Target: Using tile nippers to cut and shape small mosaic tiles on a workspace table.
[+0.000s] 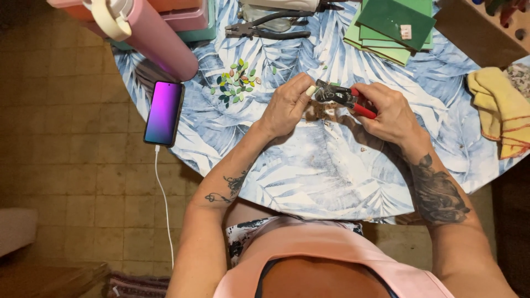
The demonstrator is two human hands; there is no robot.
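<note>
Blue-and-white leaf-patterned cloth is covering the round surface [309,176], and both hands are working over its middle. The right hand [393,113] is closing around the red handles of a pair of nippers [343,97], fingers wrapped and narrow. The left hand [287,105] is pinching a small pale piece [311,90] between thumb and forefinger, feeding it up to the tool's head; how far it sits in the blades is too small to tell.

To my eye, doing this well is resting on keeping the piece square to the blades, the pinching fingertips just clear of them, and squeezing gently over the cloth so offcuts are dropping onto it.

Room is lying mostly toward the person: the cloth between the hands and the near edge is carrying only a few tiny chips. Left of the hands, a cluster of green leaf-shaped pieces [234,83] is lying near. A phone [163,112] is overhanging the left edge beside a pink bottle [152,36]. Behind, black pliers [268,30] and stacked green sheets [389,25] are sitting well apart; a yellow cloth [499,113] is crowding the right edge.
</note>
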